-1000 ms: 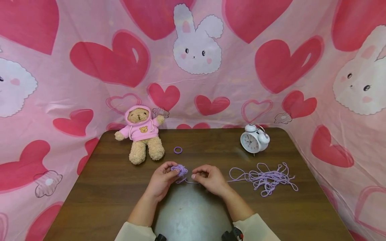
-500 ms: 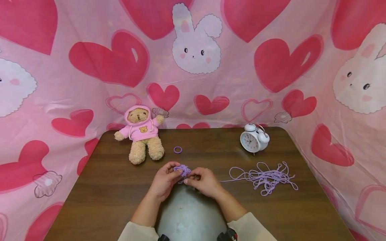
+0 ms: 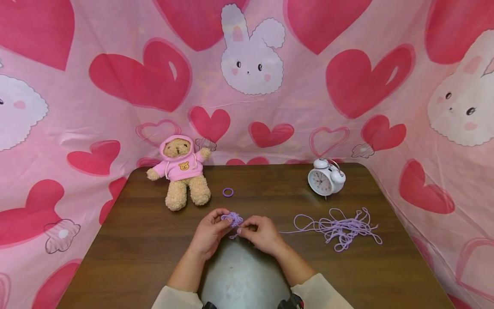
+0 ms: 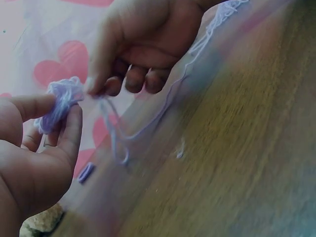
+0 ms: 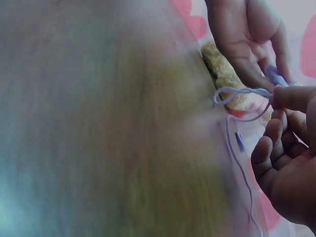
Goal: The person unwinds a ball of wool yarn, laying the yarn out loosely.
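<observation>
And there's the left hand [image 3: 208,234] near the middle of the table [image 3: 127,240], thumb and fingers clamped on a wound purple yarn bundle [image 3: 233,219]. Right beside it, the right hand [image 3: 263,234] has thumb and forefinger pinched together on a yarn strand [image 3: 287,232], a doubled loop [image 5: 247,91] dangling from that grip in the wrist views. The strand runs right to a loose yarn tangle [image 3: 343,228].

A second ago a gap stood between the hands, with yarn stretched across it; now the right hand has come left, up close to the bundle, and over the last half second the two have barely budged. Tangle, teddy bear [image 3: 182,171], purple ring [image 3: 228,196] and alarm clock [image 3: 326,178] all stay put.

Out to the edges: the clock stands at the far right, just inside the far edge, the pink cloth backdrop [image 3: 252,111] rising behind. The bear sits far left, the ring just right of its feet and beyond the bundle. The tangle lies toward the right edge, well apart from the hands, which work well inside both side edges.
</observation>
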A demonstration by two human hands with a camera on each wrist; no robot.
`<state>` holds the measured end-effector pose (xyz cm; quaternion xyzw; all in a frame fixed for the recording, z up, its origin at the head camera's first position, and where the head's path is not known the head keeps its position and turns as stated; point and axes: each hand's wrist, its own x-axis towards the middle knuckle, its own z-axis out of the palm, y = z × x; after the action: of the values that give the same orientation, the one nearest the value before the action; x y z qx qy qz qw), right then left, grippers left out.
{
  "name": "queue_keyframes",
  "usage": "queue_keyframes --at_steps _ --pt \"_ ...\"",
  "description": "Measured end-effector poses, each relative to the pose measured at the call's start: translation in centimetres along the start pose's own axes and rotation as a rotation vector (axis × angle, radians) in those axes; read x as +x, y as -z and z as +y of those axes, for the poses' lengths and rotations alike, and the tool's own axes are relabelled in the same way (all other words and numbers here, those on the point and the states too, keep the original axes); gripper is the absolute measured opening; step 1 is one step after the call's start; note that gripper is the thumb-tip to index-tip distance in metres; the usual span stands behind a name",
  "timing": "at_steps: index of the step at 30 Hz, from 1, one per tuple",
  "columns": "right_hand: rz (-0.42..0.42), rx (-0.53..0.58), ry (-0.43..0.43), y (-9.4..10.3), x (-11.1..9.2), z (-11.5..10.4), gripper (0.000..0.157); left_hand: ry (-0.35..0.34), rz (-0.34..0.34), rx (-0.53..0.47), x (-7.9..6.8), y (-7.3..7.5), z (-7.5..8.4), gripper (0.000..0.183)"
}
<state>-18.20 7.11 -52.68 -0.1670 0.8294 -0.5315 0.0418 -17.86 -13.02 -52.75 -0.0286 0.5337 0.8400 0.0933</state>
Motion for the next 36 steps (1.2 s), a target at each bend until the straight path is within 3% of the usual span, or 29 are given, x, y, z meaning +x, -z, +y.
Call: queue_keyframes --at_steps 11,36 --pt "0.031 -0.05 -0.007 2.5 -0.4 0.7 0.009 0.008 0.054 0.02 -0.4 2.0 0.0 0.02" --pt "0.079 -0.092 -0.007 6.8 -1.3 1.5 0.004 0.008 0.08 0.068 -0.6 4.3 0.3 0.026"
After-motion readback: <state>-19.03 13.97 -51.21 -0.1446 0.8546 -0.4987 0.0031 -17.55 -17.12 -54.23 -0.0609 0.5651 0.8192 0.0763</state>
